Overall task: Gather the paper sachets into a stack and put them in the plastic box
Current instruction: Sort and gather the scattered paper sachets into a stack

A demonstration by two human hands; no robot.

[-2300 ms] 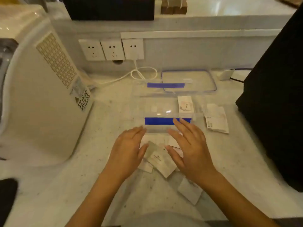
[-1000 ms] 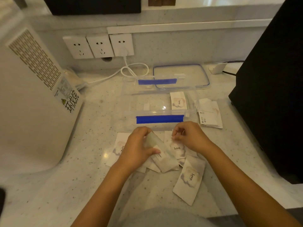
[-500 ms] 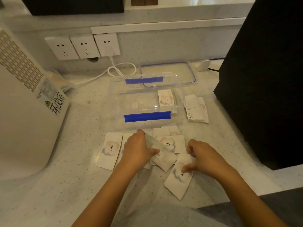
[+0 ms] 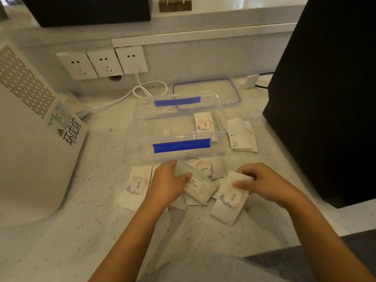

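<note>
White paper sachets printed "love." lie scattered on the counter in front of the clear plastic box [image 4: 142, 127] with blue clips. My left hand [image 4: 168, 184] grips a small bunch of sachets [image 4: 200, 187] at the pile's middle. My right hand [image 4: 262, 182] pinches the top edge of one sachet [image 4: 230, 202] to the right. One sachet [image 4: 137, 185] lies flat at the left, another [image 4: 207, 168] just behind the pile. A single sachet [image 4: 204, 124] rests inside the box. A few more sachets [image 4: 242, 135] lie right of the box.
The box lid [image 4: 206, 93] lies behind the box. A white appliance [image 4: 30, 139] stands at the left, a black block [image 4: 325, 98] at the right. Wall sockets [image 4: 103, 62] with a white cable [image 4: 142, 90] are at the back. The counter edge runs near right.
My right hand moved from the pile's rear to the sachet on the right and took hold of its edge. My left hand kept its bunch. The camera view shifted left.
</note>
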